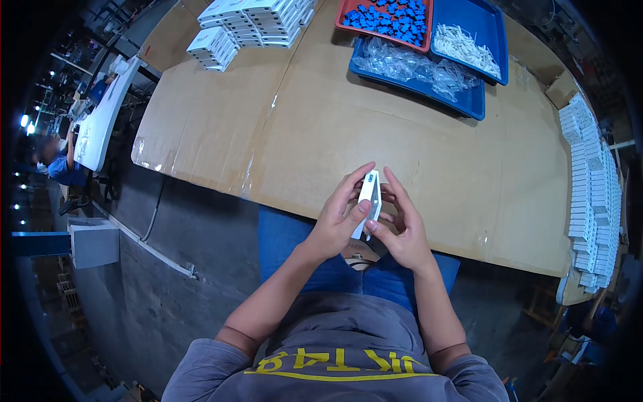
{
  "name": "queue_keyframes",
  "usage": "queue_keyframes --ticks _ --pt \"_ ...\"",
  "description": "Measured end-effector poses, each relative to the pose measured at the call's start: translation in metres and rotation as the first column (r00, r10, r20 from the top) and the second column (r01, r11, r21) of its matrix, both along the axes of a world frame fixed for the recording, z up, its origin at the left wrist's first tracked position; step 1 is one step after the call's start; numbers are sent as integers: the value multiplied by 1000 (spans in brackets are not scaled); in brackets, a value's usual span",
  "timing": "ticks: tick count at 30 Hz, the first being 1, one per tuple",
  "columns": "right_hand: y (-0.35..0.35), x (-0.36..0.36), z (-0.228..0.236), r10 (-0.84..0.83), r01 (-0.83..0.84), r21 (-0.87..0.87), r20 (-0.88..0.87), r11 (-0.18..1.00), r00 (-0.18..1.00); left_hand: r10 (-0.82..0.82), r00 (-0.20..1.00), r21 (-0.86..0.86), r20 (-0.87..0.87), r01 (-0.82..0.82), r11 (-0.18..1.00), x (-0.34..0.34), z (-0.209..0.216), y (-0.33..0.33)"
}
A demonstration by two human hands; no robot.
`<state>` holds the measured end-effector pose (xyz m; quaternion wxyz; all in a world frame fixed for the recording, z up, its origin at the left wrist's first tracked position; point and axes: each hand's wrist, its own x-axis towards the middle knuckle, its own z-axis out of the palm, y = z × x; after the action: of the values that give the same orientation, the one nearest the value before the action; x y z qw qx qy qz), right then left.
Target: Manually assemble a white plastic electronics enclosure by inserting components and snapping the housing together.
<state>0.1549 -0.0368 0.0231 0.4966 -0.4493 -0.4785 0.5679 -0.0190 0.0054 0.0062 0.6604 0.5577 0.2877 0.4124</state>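
A small, slim white box [366, 192] is held upright on edge between my hands, just above the table's near edge. It looks partly opened, with a gap showing along its right side. My left hand [335, 221] grips it from the left, thumb across the near face and fingers behind. On the other side my right hand [406, 236] is curled around it, the thumb near its lower end and the index finger raised by the top. What lies inside the box is too small to make out, and the fingers hide part of it.
Stacked white boxes [251, 21] stand at the far left of the cardboard-covered table [207, 134]. A red tray [346, 25] of blue pieces and a blue tray [497, 40] of white pieces sit above a blue tray [474, 108] of clear bags. More boxes [589, 194] line the right edge.
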Motion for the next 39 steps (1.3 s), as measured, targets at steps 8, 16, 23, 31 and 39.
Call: queue_keyframes --ticks 8,16,23,31,39 --pt "2 17 1 23 -23 5 -12 1000 1000 115 993 4 10 -115 993 7 2 3" --pt "-4 -10 15 -161 28 -391 -311 920 937 292 950 537 -114 -188 822 11 2 -2" --pt "-13 -44 6 -239 209 -162 -197 965 951 509 860 612 -49 -376 696 26 -13 -8" --pt "-21 -55 -2 -289 291 45 -42 956 956 525 844 507 114 -504 699 32 -15 -12" --pt "-23 -53 4 -273 265 107 67 958 960 509 847 415 152 -522 745 34 -16 -18"
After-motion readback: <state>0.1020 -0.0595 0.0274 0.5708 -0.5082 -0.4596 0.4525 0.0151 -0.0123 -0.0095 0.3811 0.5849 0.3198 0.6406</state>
